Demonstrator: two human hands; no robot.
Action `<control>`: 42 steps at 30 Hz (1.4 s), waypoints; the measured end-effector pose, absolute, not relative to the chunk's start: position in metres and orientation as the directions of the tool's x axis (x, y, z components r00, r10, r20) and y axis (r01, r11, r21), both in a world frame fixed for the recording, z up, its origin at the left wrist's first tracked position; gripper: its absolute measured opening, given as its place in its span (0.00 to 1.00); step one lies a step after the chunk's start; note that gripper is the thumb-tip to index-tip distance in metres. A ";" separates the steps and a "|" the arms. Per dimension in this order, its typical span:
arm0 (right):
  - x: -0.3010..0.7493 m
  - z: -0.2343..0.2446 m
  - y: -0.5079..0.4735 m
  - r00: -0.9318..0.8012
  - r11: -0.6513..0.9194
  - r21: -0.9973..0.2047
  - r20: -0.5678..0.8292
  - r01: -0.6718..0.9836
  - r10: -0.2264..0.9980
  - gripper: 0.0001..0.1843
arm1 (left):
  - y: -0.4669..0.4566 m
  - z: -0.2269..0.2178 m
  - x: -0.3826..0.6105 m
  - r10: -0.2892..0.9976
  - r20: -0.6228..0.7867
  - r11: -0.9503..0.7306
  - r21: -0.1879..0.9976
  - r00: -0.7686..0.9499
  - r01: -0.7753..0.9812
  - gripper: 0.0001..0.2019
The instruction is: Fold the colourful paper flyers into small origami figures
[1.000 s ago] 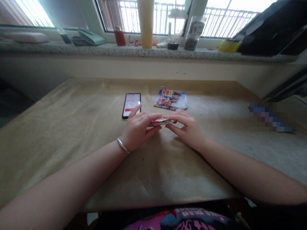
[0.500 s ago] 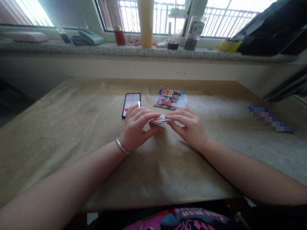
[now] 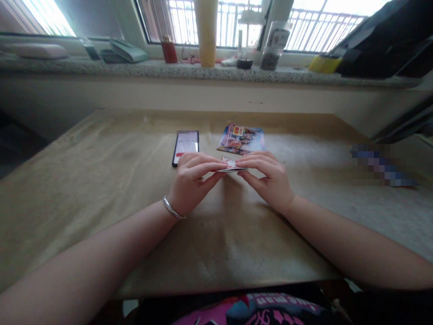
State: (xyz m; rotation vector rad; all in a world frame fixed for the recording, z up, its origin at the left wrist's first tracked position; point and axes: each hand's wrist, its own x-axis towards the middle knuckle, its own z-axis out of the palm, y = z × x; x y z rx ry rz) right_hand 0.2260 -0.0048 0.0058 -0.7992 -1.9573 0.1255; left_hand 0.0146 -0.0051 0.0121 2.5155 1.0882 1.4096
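Note:
Between my hands is a small, flat piece of folded paper (image 3: 230, 164), white with red print, held just above the table. My left hand (image 3: 195, 178), with a silver bangle at the wrist, pinches its left end between thumb and fingers. On the opposite end, the fingers and thumb of my right hand (image 3: 267, 177) are closed. Much of the paper is hidden under the fingers. A phone (image 3: 186, 145) with a timer on its screen lies just beyond my left hand. Beyond my right hand lie colourful printed sheets or packets (image 3: 244, 139) with a yellow label.
A pale brown cover spreads over the table (image 3: 111, 171). At the right lies a blurred-out bluish object (image 3: 382, 167). Along the granite windowsill (image 3: 135, 70) stand a red container (image 3: 168, 50), a yellow cylinder (image 3: 207, 36), clear containers (image 3: 271, 47) and a black bag (image 3: 382, 45).
The paper has been pressed flatter and levelled, its left end raised slightly. The thumb of my left hand has moved up against it. The phone and printed sheets stay where they were.

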 end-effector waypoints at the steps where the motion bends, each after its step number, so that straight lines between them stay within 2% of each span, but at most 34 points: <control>1: 0.226 0.006 -0.005 -0.299 0.777 -0.405 0.757 0.482 0.581 0.08 | -0.005 0.012 0.015 0.601 0.725 -0.753 0.374 0.335 0.542 0.06; 4: 0.225 0.006 -0.006 -0.293 0.774 -0.399 0.761 0.492 0.579 0.07 | -0.006 0.011 0.015 0.604 0.728 -0.750 0.379 0.326 0.543 0.08; 8: 0.226 0.007 -0.008 -0.305 0.785 -0.372 0.772 0.495 0.558 0.07 | -0.007 0.010 0.013 0.625 0.726 -0.706 0.370 0.286 0.603 0.15; 15: 0.227 0.006 -0.007 -0.307 0.788 -0.354 0.779 0.503 0.546 0.07 | -0.004 0.011 0.011 0.598 0.737 -0.722 0.325 0.315 0.611 0.08; 23: 0.225 0.005 -0.007 -0.309 0.800 -0.335 0.793 0.498 0.524 0.06 | -0.003 0.011 0.013 0.599 0.740 -0.716 0.325 0.305 0.617 0.05; 29: 0.224 0.004 -0.004 -0.307 0.831 -0.292 0.829 0.474 0.467 0.05 | 0.000 0.008 0.013 0.533 0.793 -0.758 0.293 0.296 0.583 0.01; 42: 0.223 0.007 -0.005 -0.296 0.823 -0.341 0.814 0.455 0.500 0.03 | -0.001 0.007 0.014 0.509 0.805 -0.771 0.270 0.303 0.577 0.03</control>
